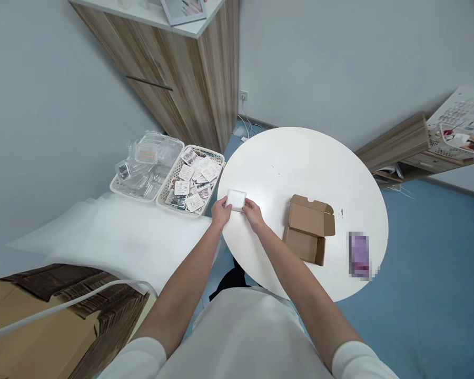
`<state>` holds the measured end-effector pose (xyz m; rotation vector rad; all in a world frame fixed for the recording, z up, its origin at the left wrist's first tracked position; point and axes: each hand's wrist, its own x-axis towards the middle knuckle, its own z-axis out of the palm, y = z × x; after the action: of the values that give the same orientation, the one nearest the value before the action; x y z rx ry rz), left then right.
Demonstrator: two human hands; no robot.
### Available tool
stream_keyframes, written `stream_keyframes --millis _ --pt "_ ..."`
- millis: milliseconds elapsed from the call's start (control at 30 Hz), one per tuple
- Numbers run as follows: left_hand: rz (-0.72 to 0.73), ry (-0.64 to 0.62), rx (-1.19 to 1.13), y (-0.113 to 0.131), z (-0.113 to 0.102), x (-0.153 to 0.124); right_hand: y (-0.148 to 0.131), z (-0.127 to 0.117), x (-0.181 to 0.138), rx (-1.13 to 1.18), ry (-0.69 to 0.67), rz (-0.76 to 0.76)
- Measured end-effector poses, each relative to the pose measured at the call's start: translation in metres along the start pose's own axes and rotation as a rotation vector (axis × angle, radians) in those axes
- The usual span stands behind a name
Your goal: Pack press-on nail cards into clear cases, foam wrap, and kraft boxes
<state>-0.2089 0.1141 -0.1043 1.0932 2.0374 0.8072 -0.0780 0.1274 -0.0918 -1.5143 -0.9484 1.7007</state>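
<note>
Between my two hands is a small, flat white packet [236, 200], held level over the left side of the round white table [300, 152]. My left hand [221, 212] pinches its left edge, while the fingers of my right hand [253, 213] grip the lower right corner. What the packet contains cannot be made out. To the right of my right forearm, an open brown cardboard box [307, 229] lies on the tabletop with its lid folded back.
Left of the table, one basket [200, 150] holds several printed cards; another [134, 196] holds clear plastic packaging. White sheeting [114, 231] lies nearer me, beside stacked flattened cardboard [43, 326]. A blurred purple object [359, 255] rests at the table's right. A wooden cabinet [181, 68] stands behind.
</note>
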Motion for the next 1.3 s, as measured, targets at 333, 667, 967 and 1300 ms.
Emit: stream_keyframes --millis 333,667,967,1300 --pt "0.206 -0.049 -0.215 0.048 0.022 -0.079 -0.019 -0.078 -0.075 -0.087 0.167 -0.24" --pt "0.258 -0.297 -0.177 0.1 0.102 -0.164 0.0 -0.202 -0.143 -0.176 0.375 -0.267" --pt "0.302 -0.339 0.204 0.103 0.129 -0.187 0.02 -0.242 -0.14 -0.58 0.293 -0.18" --pt "0.343 -0.46 0.603 0.098 0.144 -0.189 0.034 -0.242 -0.124 -1.014 0.097 -0.137"
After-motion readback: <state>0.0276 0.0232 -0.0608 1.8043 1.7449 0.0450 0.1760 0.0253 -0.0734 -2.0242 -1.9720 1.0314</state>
